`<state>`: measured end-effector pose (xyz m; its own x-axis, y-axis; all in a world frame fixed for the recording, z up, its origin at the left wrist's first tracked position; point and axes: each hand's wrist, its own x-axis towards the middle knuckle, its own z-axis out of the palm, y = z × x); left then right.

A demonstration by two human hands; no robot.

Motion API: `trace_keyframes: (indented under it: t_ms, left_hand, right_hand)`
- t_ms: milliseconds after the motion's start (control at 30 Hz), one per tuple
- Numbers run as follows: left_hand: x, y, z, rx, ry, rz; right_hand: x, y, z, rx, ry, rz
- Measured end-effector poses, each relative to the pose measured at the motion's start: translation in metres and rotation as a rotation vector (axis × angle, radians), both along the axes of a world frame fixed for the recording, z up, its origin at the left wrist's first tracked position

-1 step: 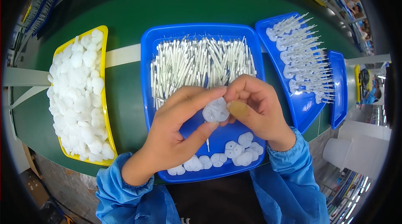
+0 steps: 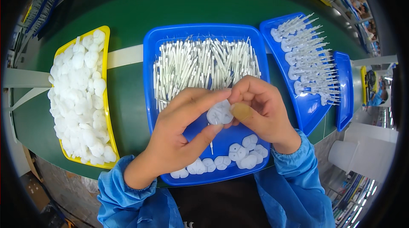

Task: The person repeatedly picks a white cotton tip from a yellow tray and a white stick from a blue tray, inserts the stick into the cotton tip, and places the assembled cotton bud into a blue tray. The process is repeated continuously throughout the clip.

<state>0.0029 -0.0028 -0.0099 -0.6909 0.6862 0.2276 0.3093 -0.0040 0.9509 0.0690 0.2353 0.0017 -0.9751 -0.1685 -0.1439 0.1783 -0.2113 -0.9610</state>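
Observation:
My left hand (image 2: pixel 179 136) pinches a white round disc (image 2: pixel 220 113) between thumb and forefinger. My right hand (image 2: pixel 266 115) grips the same disc at its upper right edge. A thin white stick (image 2: pixel 211 145) pokes down from under the disc. Both hands hover over a blue tray (image 2: pixel 147 79). The tray holds a heap of white sticks (image 2: pixel 204 66) at its far side. Several more white discs (image 2: pixel 238 153) lie along its near edge.
A yellow tray (image 2: pixel 107 53) heaped with white discs (image 2: pixel 79 96) sits to the left on the green table (image 2: pixel 128 15). To the right, a second blue tray (image 2: pixel 272 47) holds discs with sticks in them (image 2: pixel 306 62). Beyond it is a narrow blue tray (image 2: pixel 345 87).

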Motion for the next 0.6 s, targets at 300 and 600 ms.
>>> trace_keyframes:
  t_ms: [300,600]
  left_hand:
    - [0.004,0.002,0.000,-0.011,0.033,0.035]
    - [0.002,0.001,0.003,-0.015,-0.008,0.010]
  right_hand:
    - [0.001,-0.003,0.011,0.161,-0.059,0.055]
    - [0.007,0.004,-0.001,0.012,-0.053,0.006]
